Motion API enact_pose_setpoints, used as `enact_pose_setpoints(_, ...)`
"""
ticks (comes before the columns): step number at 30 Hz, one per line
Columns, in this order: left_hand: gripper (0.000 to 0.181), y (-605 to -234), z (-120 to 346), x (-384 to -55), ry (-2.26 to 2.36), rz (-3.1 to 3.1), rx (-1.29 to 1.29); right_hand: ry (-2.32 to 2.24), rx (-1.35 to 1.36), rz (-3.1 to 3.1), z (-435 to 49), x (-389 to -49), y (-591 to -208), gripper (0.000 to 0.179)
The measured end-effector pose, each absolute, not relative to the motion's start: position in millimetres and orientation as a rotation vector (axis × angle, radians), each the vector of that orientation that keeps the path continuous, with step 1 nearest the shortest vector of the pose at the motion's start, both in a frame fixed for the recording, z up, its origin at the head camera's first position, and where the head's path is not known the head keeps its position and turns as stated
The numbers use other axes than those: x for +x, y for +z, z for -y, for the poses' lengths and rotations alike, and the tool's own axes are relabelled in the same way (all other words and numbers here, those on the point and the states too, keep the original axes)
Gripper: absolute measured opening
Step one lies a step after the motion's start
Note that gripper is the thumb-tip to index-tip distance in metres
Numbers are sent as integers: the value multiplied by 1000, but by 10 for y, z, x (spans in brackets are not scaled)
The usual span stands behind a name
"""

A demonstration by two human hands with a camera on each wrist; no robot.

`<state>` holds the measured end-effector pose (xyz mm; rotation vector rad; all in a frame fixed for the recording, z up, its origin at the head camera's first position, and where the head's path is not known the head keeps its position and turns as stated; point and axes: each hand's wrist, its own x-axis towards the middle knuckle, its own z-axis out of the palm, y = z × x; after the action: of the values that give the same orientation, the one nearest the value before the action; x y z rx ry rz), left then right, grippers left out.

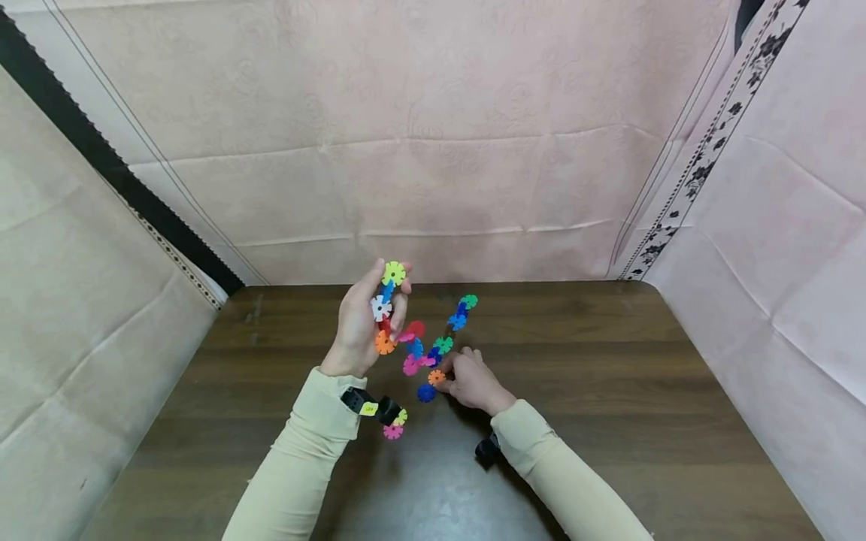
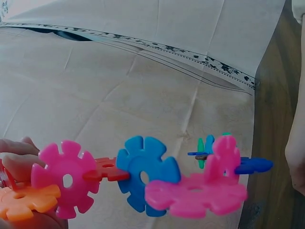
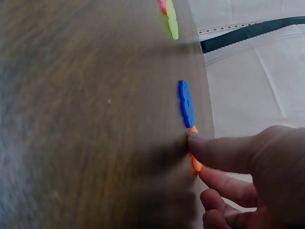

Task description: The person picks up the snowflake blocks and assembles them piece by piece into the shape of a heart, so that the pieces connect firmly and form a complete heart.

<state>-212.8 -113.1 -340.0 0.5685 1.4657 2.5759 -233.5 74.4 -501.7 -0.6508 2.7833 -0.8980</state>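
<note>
My left hand [image 1: 355, 327] holds up a chain of colourful interlocking plastic flower discs, with a yellow-green disc [image 1: 394, 273] at the top and an orange disc [image 1: 385, 343] lower in the grip. From there the chain runs right through a light blue disc [image 2: 145, 176] and a pink disc [image 2: 195, 195], then upward to a green disc [image 1: 469, 301] at its far end. Below the chain, my right hand [image 1: 473, 382] pinches another orange disc [image 3: 196, 163] between thumb and finger. A dark blue disc [image 3: 186, 103] adjoins that orange one, edge to edge.
A pink disc [image 1: 392, 432] and a yellow-green disc [image 3: 172, 21] lie together on the brown wooden table [image 1: 575, 451], near the left wrist camera [image 1: 368, 406]. Pale patterned cloth [image 1: 433, 188] hangs behind the table and along both sides.
</note>
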Motion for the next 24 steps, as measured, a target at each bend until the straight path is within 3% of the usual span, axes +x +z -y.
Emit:
enact_pose_setpoints(10, 43, -3411, 1114, -2124, 2583, -1448, 543, -1162, -562, -2690, -747, -2361, -4988, 7)
enact_pose_setpoints(15, 43, -3410, 1109, -2123, 2585, -1437, 528, -1135, -604, -2731, -726, -2373, -5050, 14)
enact_pose_setpoints(18, 42, -3409, 1111, -2120, 2583, -1423, 514, -1062, -663, -2767, -709, -2376, -5084, 25)
enact_pose_setpoints(21, 41, -3408, 1116, -2116, 2588, -1419, 504, -1038, -821, -2782, -690, -2386, -5106, 17)
enact_pose_setpoints(24, 41, -3405, 1125, -2117, 2588, -1431, 504, -1098, -986, -2702, -644, -2402, -5105, 26)
